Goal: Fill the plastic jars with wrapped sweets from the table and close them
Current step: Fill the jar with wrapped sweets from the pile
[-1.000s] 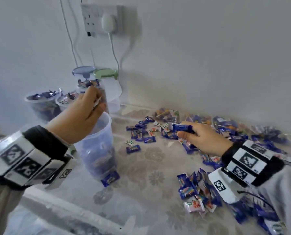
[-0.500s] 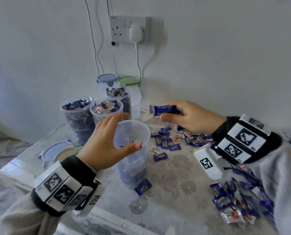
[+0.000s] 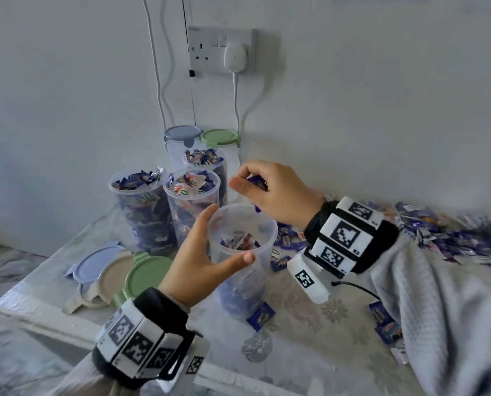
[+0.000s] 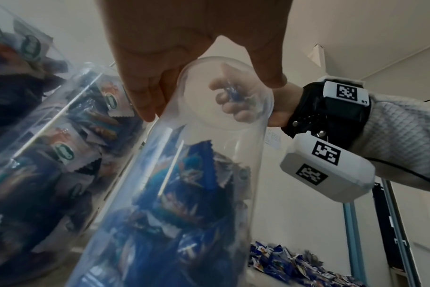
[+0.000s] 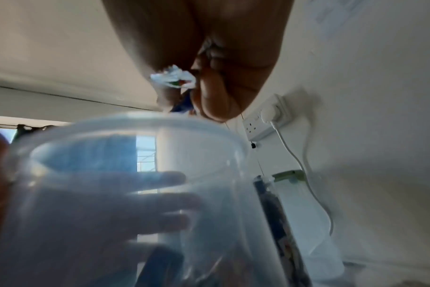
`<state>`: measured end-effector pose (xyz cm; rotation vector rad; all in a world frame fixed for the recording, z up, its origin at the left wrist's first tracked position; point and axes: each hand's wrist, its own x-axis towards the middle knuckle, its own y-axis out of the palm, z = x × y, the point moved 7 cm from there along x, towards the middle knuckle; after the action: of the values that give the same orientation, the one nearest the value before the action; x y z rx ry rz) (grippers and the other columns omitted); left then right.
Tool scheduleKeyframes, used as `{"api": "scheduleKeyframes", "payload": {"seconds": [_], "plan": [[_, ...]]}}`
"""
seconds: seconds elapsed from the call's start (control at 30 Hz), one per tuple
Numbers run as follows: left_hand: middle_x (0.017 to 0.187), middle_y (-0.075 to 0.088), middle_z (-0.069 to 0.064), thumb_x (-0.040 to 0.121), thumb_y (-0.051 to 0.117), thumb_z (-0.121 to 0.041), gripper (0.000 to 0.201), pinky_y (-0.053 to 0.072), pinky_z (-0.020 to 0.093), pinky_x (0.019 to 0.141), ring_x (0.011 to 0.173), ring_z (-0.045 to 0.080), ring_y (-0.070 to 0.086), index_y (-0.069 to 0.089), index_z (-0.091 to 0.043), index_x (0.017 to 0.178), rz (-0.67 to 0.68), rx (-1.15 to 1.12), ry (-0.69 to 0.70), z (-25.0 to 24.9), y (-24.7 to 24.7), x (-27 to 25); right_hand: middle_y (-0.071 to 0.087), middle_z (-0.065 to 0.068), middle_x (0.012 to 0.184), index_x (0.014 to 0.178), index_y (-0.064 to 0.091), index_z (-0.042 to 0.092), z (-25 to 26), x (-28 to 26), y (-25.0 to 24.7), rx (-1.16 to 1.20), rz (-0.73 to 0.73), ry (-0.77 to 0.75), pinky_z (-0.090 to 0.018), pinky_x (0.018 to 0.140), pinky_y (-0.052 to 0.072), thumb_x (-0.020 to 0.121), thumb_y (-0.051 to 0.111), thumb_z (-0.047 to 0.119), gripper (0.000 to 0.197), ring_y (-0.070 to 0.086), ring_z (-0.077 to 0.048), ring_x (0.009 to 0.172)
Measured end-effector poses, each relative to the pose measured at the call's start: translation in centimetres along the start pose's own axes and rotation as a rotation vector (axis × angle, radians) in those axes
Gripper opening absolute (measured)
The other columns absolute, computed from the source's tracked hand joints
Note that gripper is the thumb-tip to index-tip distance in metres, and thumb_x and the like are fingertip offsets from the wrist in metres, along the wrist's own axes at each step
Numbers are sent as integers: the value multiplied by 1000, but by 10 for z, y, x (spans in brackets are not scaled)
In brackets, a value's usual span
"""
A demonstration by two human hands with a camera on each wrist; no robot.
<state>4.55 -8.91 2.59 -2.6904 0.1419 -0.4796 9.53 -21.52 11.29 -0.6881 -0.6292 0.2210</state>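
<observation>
My left hand (image 3: 224,241) grips a clear plastic jar (image 3: 247,281) near its rim; the jar stands on the table, partly filled with blue wrapped sweets. My right hand (image 3: 247,181) hovers just above the jar's far rim, fingers curled round a few wrapped sweets (image 3: 258,182). In the left wrist view the jar (image 4: 184,184) rises in front of my left hand (image 4: 184,48), and the sweets in the right hand show through its wall. The right wrist view shows white and blue wrappers (image 5: 174,79) pinched above the jar's rim (image 5: 135,124). Loose sweets (image 3: 438,235) lie in a pile at the right.
Three open jars full of sweets (image 3: 191,207) stand behind the held jar. Two lidded jars (image 3: 218,138) stand against the wall under a socket (image 3: 221,50). Blue, beige and green lids (image 3: 150,274) lie at the left. One sweet (image 3: 260,315) lies at the jar's foot.
My right hand lifted sweets from the pile and carried them left to above the jar. My left hand came off the jar's mouth and took hold of its side.
</observation>
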Motion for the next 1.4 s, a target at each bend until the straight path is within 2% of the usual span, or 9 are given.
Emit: {"api": "scheduleKeyframes", "payload": {"seconds": [0.1,0.33,0.5,0.67,0.8,0.9,1.07,1.13,1.4], "plan": [[136,42,-16,44,60,-85,123,32,-4,91,123,-8,39,23,-24,144,-6,-12,-6,0,1,-1,59,1,68,89,60,6,3,-11,3,42,-185,-60,-10,57,37,94,55,28,23,50,-2,56],[125,39,-29,60,73,-64,104,31,-4,89,111,-27,37,25,-21,141,-50,-52,69,-6,3,-5,70,2,102,119,53,10,0,-43,29,159,-79,-1,-16,80,47,90,28,55,59,63,4,90],[144,37,3,64,56,-67,106,30,36,110,134,17,34,22,-8,146,-183,180,81,-10,2,-17,57,-12,132,135,39,9,4,-70,23,244,-103,51,-20,99,42,95,24,39,52,54,-17,121],[103,41,-7,75,58,-37,45,36,31,84,93,20,43,46,-14,112,-509,144,298,-51,6,-64,53,0,134,134,41,14,-20,-129,-10,326,-272,208,-5,95,33,102,27,39,43,46,3,126],[83,52,-5,75,52,-38,14,38,14,72,76,4,47,50,-31,87,-206,-16,185,-33,68,-82,50,9,134,131,39,27,-51,-204,-40,294,-319,391,-2,94,30,95,28,42,40,42,11,124],[97,58,4,67,44,-54,47,45,28,86,92,13,55,58,-21,98,-61,171,-31,1,110,-95,44,20,134,128,37,39,-79,-266,-73,199,-333,555,-1,92,30,88,27,70,52,40,16,122],[141,36,26,75,44,-60,88,25,45,110,134,40,30,38,4,135,62,505,-332,30,153,-102,43,-4,143,142,36,14,-136,-374,-144,-117,-404,912,-24,100,29,99,37,34,48,42,-17,128],[153,15,22,87,49,-51,85,12,40,115,143,34,11,17,2,145,94,545,-433,33,165,-101,40,-9,145,144,34,16,-156,-415,-158,-192,-381,1042,-41,108,31,96,36,54,61,39,-28,132],[145,35,16,88,58,-34,66,26,38,112,135,29,31,31,-2,139,131,411,-326,3,224,-100,-12,-11,159,151,-10,16,-177,-439,-123,-457,71,1094,-37,115,-8,100,19,47,67,-11,-25,147]]}}
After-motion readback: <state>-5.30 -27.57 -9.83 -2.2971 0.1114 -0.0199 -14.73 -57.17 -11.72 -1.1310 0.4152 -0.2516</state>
